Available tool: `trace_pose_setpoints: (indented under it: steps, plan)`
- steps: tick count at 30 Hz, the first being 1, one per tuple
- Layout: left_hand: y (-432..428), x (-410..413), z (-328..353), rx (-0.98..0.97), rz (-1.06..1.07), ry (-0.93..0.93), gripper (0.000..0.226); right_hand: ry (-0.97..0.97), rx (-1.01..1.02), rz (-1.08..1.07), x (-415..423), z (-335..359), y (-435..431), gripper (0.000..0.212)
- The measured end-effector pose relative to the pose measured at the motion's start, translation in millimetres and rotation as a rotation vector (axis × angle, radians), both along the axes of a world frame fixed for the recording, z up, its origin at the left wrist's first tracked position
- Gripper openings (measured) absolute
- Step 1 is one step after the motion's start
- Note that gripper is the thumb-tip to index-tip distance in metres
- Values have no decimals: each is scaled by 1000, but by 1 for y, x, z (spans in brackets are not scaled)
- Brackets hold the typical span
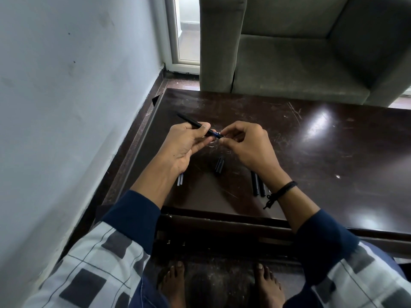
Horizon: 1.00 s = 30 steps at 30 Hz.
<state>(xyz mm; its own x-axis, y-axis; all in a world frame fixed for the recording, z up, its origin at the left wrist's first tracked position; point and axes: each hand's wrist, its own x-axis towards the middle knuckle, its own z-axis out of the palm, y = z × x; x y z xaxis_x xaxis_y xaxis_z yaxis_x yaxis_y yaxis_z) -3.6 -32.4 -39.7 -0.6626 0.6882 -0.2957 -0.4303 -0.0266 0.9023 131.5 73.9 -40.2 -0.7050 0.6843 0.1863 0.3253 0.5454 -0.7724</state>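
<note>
- Dark brown table (311,152), shiny, hard and full of thin scratches; soft grey sofa (289,63) behind it.
- Just above the table, near its left side: thin black pen (193,123), long, round and smooth, tilted with its far end pointing away.
- Left hand (184,145) wrapped round the middle of the pen, fingers curled tight on it.
- Right hand (246,145) pinching the near end of the pen with thumb and fingertips, right by a small blue bit.
- Looks like putting the pen together or taking it apart; hard to tell which.
- Next, most likely: hold the pen still with the left hand, then twist or push gently at the tip, keeping both parts in one straight line.
- Lying flat below the hands: short black cap (219,166), two black tubes (258,185) with ridged ends, and two thin pale sticks (180,180) partly hidden by the left wrist.
</note>
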Motion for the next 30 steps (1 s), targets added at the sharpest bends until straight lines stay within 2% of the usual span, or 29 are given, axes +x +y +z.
trace_pose_setpoints:
  steps: [14,26,30]
  plan:
    - [-1,1,2,2,-3,-2,8,37,-3,-17,-3,-2,-3,9]
    - [0,1,1,18,-2,-23,5,47,142,-10,-3,-3,-8,12]
    - [-1,1,1,17,-5,-24,5,66,25,-34,-3,-2,-7,10]
